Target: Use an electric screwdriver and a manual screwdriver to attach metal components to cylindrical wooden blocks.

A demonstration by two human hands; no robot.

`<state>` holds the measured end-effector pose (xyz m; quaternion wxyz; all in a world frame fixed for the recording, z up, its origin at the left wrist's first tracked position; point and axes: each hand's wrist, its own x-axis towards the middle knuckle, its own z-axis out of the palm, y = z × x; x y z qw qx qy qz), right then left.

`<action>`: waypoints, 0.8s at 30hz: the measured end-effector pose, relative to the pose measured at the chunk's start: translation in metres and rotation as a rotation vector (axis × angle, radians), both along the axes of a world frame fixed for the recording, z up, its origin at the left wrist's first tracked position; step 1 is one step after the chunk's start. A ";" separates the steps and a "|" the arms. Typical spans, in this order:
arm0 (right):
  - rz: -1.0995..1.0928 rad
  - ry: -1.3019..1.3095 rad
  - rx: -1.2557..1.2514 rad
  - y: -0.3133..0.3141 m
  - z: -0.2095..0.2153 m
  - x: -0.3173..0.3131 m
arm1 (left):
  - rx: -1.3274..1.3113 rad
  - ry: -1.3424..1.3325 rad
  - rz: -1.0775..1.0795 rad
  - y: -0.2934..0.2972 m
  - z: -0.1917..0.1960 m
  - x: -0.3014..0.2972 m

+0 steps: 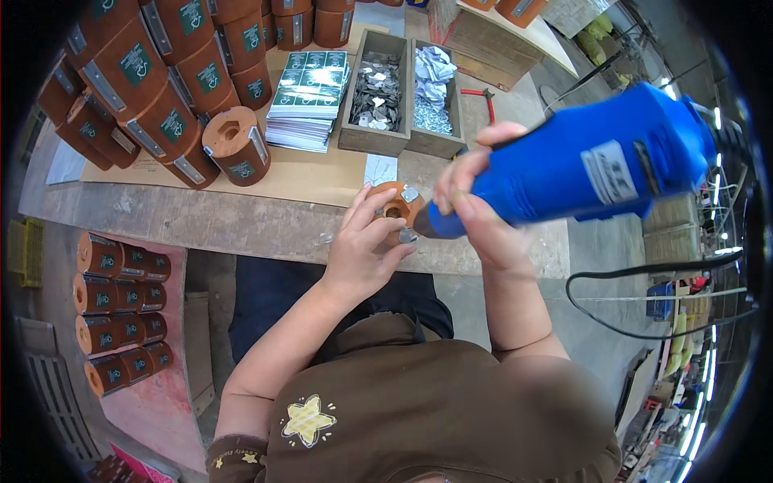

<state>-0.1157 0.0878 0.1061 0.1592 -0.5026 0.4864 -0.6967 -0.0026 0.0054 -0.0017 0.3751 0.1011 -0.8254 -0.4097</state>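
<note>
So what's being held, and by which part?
The right hand grips the blue tool near its narrow front end; the left hand holds a brown block by its top and side.

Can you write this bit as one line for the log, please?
left grip: on brown cylinder | right grip: holding blue power tool, tip beside cylinder | nearby: label stack, wooden bins
</note>
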 end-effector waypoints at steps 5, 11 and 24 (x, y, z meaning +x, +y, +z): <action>-0.005 0.004 0.021 0.001 -0.002 0.005 | -0.062 -0.009 0.001 0.006 -0.006 -0.002; -0.075 0.035 0.012 -0.008 0.005 0.005 | -0.153 0.051 0.098 0.013 -0.001 0.005; -0.407 -0.353 -0.431 0.085 0.003 -0.022 | -0.451 -0.055 0.154 0.011 -0.001 0.003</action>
